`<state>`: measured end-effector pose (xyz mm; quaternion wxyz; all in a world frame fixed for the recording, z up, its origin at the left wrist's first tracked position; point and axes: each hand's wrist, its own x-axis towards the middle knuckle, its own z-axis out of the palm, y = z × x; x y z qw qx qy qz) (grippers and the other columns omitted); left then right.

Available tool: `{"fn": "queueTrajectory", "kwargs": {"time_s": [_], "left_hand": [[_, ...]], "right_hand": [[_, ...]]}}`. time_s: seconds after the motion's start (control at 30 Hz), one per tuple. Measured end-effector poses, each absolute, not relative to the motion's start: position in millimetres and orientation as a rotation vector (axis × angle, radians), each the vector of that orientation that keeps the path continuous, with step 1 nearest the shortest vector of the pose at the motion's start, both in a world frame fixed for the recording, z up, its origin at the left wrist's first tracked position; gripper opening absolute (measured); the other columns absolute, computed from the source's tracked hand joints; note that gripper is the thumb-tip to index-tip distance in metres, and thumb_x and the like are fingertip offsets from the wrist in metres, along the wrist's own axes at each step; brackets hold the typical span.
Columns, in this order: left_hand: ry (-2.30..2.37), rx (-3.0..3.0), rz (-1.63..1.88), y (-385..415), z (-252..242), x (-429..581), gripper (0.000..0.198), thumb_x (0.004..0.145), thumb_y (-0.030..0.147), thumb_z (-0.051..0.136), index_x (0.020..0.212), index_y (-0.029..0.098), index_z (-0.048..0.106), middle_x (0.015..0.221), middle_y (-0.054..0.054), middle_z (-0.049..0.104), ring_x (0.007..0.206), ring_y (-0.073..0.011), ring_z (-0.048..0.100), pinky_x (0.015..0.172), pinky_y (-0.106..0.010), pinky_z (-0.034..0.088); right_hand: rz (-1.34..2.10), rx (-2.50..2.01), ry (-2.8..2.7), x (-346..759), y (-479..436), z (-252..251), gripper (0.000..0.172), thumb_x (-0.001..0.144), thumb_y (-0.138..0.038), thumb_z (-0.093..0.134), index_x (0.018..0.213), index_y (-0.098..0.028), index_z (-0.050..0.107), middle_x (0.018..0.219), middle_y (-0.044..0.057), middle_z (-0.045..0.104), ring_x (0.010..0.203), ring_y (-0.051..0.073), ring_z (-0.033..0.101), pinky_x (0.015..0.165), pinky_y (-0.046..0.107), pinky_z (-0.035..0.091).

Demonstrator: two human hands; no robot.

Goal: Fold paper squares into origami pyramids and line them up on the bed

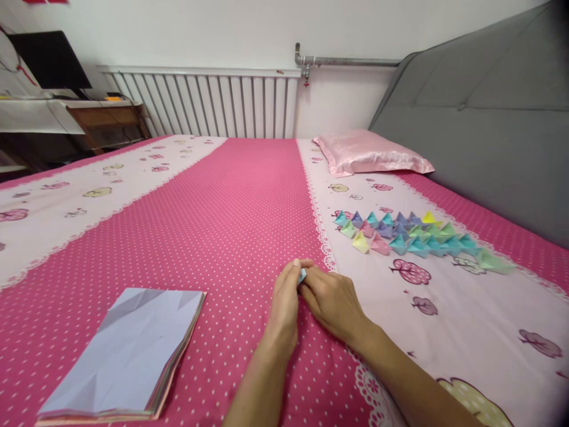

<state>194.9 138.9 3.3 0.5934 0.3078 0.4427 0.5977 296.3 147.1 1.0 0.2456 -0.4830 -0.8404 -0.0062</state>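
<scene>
My left hand (284,302) and my right hand (331,299) meet over the pink dotted bedsheet (231,207), fingers pinched together on a small light-blue folded paper piece (302,275). Only a corner of that piece shows between the fingertips. To the right, on the pale strip of the sheet, lie several folded paper shapes (409,234) in blue, green, yellow, pink and purple, set in rows. At the lower left sits a stack of square paper sheets (128,353) with a creased lavender sheet on top.
A pink satin pillow (371,153) lies at the head of the bed against a grey padded headboard (484,112). A white radiator (208,101) runs along the far wall. A wooden desk with a dark monitor (48,59) stands at the far left.
</scene>
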Motion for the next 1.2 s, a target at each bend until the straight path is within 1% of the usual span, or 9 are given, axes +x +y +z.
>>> {"fn": "queueTrajectory", "kwargs": {"time_s": [0.23,0.4,0.6,0.7,0.83,0.9,1.03,1.1,1.2], "left_hand": [[0.993,0.700,1.368,139,-2,198,0.032,0.079,0.042,0.055,0.091,0.015,0.066,0.097,-0.008,0.065,0.101,-0.0189,0.055,0.092,-0.027,0.038],[0.974,0.670,1.340,139,-4,199,0.031,0.079,0.042,0.055,0.092,0.015,0.065,0.099,-0.007,0.064,0.100,-0.0181,0.056,0.092,-0.027,0.038],[0.953,0.644,1.342,138,-4,200,0.031,0.076,0.042,0.058,0.089,0.015,0.065,0.090,-0.006,0.066,0.093,-0.0176,0.058,0.088,-0.028,0.040],[0.934,0.593,1.325,139,-1,199,0.030,0.076,0.042,0.057,0.086,0.015,0.065,0.085,-0.004,0.065,0.085,-0.0155,0.059,0.083,-0.025,0.041],[0.903,0.355,1.284,144,6,193,0.022,0.078,0.033,0.055,0.074,0.013,0.061,0.066,0.000,0.060,0.060,-0.0092,0.054,0.063,-0.020,0.043],[0.817,0.237,1.272,147,9,188,0.021,0.080,0.029,0.052,0.069,0.012,0.058,0.061,0.001,0.056,0.053,-0.0079,0.052,0.057,-0.020,0.042],[0.654,0.141,1.209,150,14,175,0.028,0.083,0.032,0.043,0.074,0.010,0.058,0.067,-0.005,0.059,0.056,-0.0122,0.057,0.053,-0.023,0.043],[0.655,0.101,1.205,151,16,169,0.030,0.083,0.034,0.041,0.080,0.009,0.058,0.071,-0.007,0.062,0.058,-0.0140,0.059,0.051,-0.024,0.044],[0.655,0.079,1.222,150,17,165,0.031,0.082,0.035,0.043,0.085,0.009,0.059,0.077,-0.009,0.064,0.058,-0.0137,0.060,0.052,-0.023,0.046]], "right_hand": [[0.000,-1.328,-2.273,294,146,-1,0.016,0.084,-0.018,0.042,0.075,-0.018,0.055,0.072,0.000,0.062,0.062,0.013,0.055,0.058,0.026,0.028],[0.077,-1.328,-2.292,298,145,2,0.017,0.082,-0.015,0.041,0.071,-0.018,0.053,0.069,0.000,0.061,0.061,0.013,0.054,0.057,0.025,0.029],[0.116,-1.318,-2.300,298,146,4,0.017,0.082,-0.013,0.041,0.074,-0.018,0.055,0.071,0.001,0.062,0.062,0.013,0.055,0.057,0.025,0.031],[0.060,-1.367,-2.314,296,146,4,0.017,0.084,-0.016,0.041,0.077,-0.019,0.057,0.073,0.001,0.064,0.062,0.014,0.055,0.057,0.026,0.029],[0.050,-1.344,-2.317,295,145,7,0.013,0.085,-0.027,0.048,0.089,-0.021,0.058,0.081,0.002,0.065,0.069,0.016,0.057,0.063,0.028,0.031],[0.104,-1.288,-2.267,295,144,10,0.020,0.082,-0.034,0.053,0.098,-0.022,0.057,0.085,0.002,0.065,0.074,0.018,0.057,0.069,0.030,0.033],[0.217,-1.217,-2.150,298,145,15,0.030,0.074,-0.039,0.063,0.096,-0.020,0.057,0.083,0.003,0.063,0.075,0.018,0.056,0.071,0.030,0.037],[0.254,-1.163,-2.132,298,145,17,0.030,0.072,-0.036,0.065,0.096,-0.020,0.057,0.086,0.003,0.063,0.078,0.018,0.056,0.072,0.030,0.038],[0.309,-1.048,-2.164,300,144,20,0.025,0.075,-0.029,0.064,0.099,-0.023,0.058,0.092,0.002,0.064,0.083,0.017,0.057,0.076,0.030,0.039]]}}
